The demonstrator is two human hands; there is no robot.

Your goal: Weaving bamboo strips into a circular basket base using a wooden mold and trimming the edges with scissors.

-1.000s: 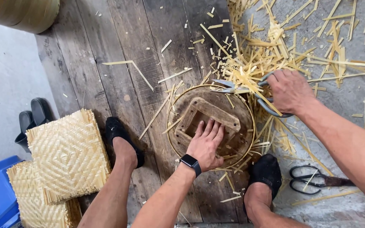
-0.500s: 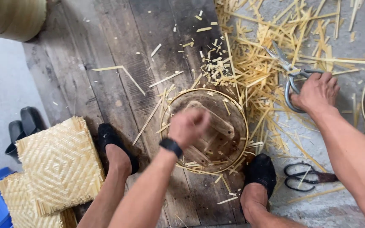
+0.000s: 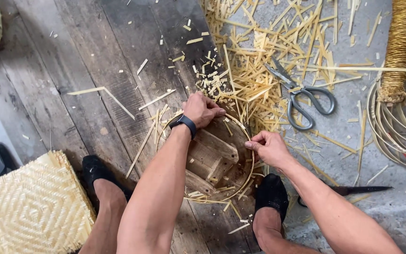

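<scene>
Both hands grip the thin bamboo hoop (image 3: pixel 249 176): left hand (image 3: pixel 202 110) closed over its far edge, right hand (image 3: pixel 268 148) pinching its right side. Hoop encircles a dark wooden block form (image 3: pixel 212 162) on the plank floor (image 3: pixel 95 61), between two black shoes. Scissors (image 3: pixel 301 96) lie beyond the hoop among bamboo offcuts (image 3: pixel 259 56).

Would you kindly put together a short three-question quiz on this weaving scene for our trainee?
1. True or false: the scissors lie on the floor, held by neither hand.
2. Which hand wears a dark wristband? A) left B) right
3. Fill in: both hands grip the thin bamboo ____ around the wooden mould.

Key:
1. True; they lie among the bamboo offcuts.
2. A; the left hand. The right hand is bare.
3. Hoop.
</scene>
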